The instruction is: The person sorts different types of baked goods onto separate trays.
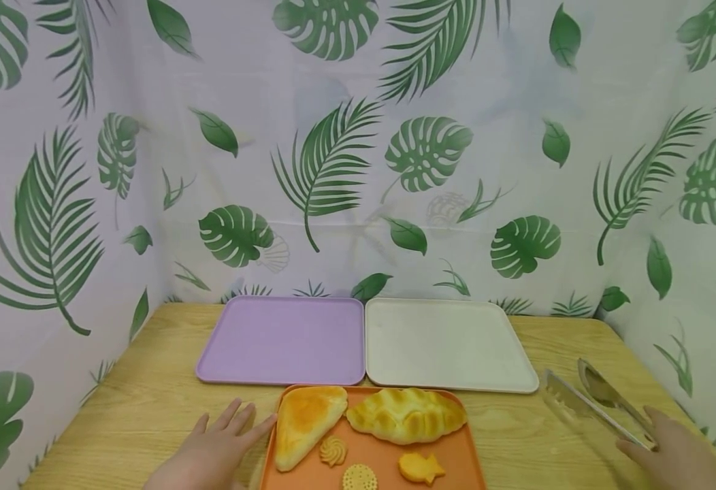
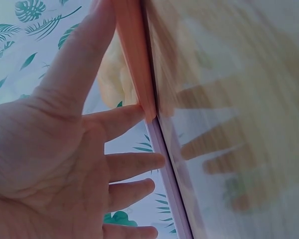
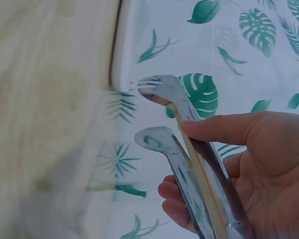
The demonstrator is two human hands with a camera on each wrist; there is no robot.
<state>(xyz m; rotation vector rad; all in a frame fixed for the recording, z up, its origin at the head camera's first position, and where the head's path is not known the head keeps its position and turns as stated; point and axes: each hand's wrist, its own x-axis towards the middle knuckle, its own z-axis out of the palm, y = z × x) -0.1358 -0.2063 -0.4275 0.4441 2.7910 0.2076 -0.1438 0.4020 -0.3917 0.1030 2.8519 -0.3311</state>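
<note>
My left hand [image 1: 214, 446] has its fingers spread at the left edge of an orange tray [image 1: 373, 435]; in the left wrist view thumb and forefinger touch the rim. On that tray lie a triangular bread [image 1: 307, 422], a long ridged bread [image 1: 405, 415], a swirl cookie [image 1: 333, 450], a round dotted cracker [image 1: 359, 478] and a fish-shaped cookie [image 1: 420, 468]. My right hand [image 3: 269, 159] grips metal tongs [image 3: 189, 159], thumb on one arm and fingers curled round the other. The tong tips stand apart with nothing between them, right of the trays.
Behind the orange tray, a purple tray [image 1: 284, 340] and a cream tray [image 1: 446, 344] stand side by side on the wooden table [image 1: 131, 395]. A leaf-patterned cloth [image 1: 358, 170] closes off the back and both sides.
</note>
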